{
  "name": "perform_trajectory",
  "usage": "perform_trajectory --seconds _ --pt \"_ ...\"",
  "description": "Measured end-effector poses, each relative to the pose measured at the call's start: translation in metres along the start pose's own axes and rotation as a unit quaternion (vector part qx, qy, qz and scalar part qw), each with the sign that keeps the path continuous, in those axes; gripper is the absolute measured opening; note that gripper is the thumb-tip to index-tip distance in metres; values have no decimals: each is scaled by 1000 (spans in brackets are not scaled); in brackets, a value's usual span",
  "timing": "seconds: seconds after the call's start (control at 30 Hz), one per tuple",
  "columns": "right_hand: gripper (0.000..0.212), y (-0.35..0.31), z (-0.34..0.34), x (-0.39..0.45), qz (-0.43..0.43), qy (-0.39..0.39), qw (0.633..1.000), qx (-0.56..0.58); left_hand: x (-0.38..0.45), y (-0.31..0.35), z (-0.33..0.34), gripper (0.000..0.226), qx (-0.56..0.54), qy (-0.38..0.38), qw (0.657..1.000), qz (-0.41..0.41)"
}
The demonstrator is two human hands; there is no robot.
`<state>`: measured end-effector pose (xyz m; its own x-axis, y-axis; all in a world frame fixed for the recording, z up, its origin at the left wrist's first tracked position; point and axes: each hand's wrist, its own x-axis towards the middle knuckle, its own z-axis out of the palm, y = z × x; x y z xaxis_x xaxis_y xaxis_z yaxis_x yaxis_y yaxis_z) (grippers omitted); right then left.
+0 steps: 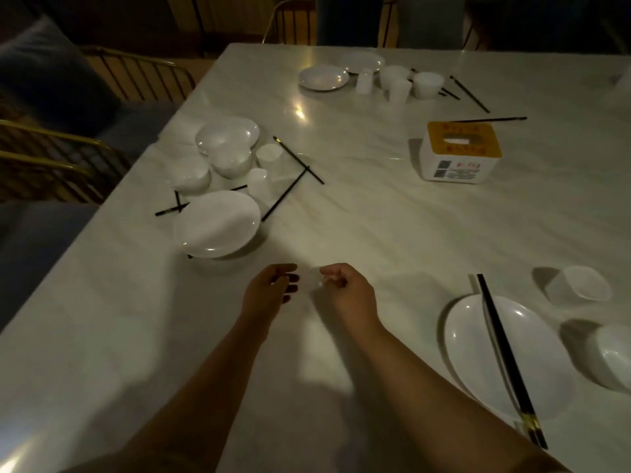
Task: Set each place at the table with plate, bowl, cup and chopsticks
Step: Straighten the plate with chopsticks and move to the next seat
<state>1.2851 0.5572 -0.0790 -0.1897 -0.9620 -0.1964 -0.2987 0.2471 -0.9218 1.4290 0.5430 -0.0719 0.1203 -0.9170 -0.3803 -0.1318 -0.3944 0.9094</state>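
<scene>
My left hand (271, 285) and my right hand (345, 285) hover over the bare white table (375, 216), close together, fingers curled, nothing visible in either. Ahead to the left lies a heap: a white plate (218, 223), a second plate (227, 134), two bowls (191, 174) (232, 160), two cups (271, 158) (257, 182) and loose black chopsticks (285, 192). At the near right a white plate (478, 353) carries a pair of chopsticks (505, 353), with a cup (580, 283) and a bowl (614, 356) beside it.
At the far side stand more plates (322, 78), cups (399, 90), a bowl (426, 84) and chopsticks (469, 93). A tissue box (457, 151) with an orange top sits right of centre. Chairs with gold metal frames (51, 155) line the left edge.
</scene>
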Motion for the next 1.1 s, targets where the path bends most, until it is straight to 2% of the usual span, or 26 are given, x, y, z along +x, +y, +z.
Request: perform_trajectory --seconds 0.13,0.4,0.57,0.73,1.1 --pt "24 -12 27 3 -1 -20 1000 -12 7 -2 -30 29 -28 30 999 -6" --pt "21 -52 119 8 18 -18 1000 9 48 -1 -122 29 -50 28 998 10" --pt "17 -86 204 6 54 44 997 34 81 -5 -202 27 -21 -19 999 20" --pt "17 -101 255 7 53 79 995 7 99 -3 -252 23 20 -51 998 -3" --pt "20 -114 302 23 82 104 991 3 137 -4 -296 24 -11 -74 997 -11"
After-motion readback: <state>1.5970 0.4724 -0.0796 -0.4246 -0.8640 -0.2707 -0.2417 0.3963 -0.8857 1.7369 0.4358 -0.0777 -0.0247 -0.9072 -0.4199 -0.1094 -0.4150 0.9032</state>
